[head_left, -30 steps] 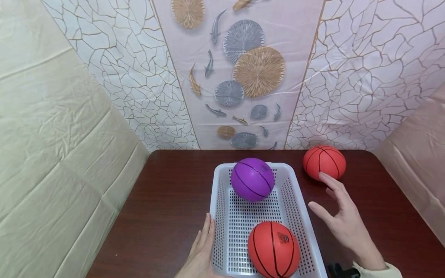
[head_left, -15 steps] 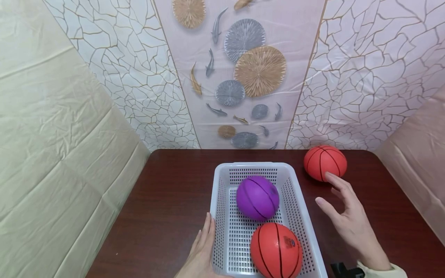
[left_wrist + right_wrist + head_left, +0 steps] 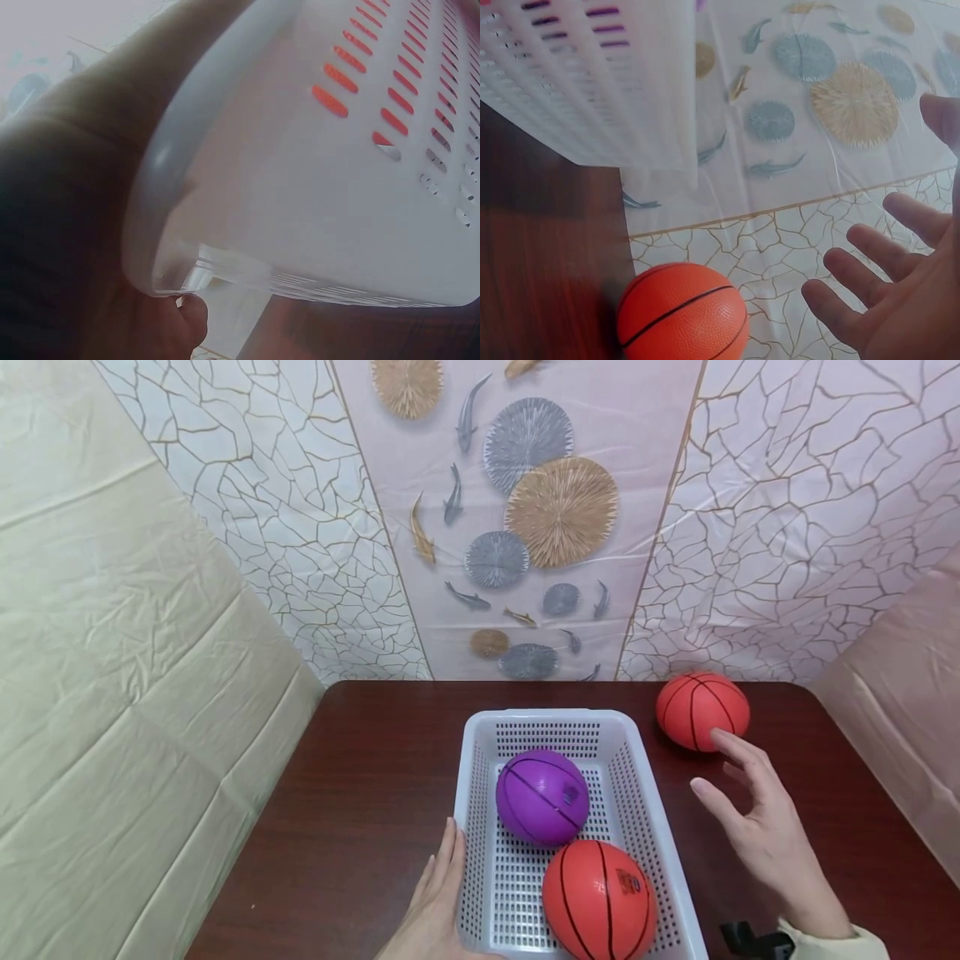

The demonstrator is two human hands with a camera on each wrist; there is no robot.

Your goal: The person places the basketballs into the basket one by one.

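Note:
A white perforated plastic basket (image 3: 660,827) stands on the table. In it lie a purple toy basketball (image 3: 542,797) and, nearer, a red toy basketball (image 3: 599,900); they appear to touch. With its fingers straight along the outer wall, my left hand (image 3: 435,902) rests against the basket's left side. In the left wrist view, the rim partly hides that hand. To the right of the basket, my right hand (image 3: 776,835) is held with fingers spread and holds nothing. Another red basketball (image 3: 702,712) sits beyond its fingertips, apart from them in the right wrist view.
The dark wooden table (image 3: 360,827) ends at a patterned cloth backdrop (image 3: 525,568). A beige cloth wall (image 3: 150,693) slopes along the left, and a pinkish cloth wall (image 3: 892,693) borders the right.
The purple ball has dropped from the far rim into the basket, rolling toward the red one, which shifted slightly right. My right hand has drawn a little rightward; the left stays put.

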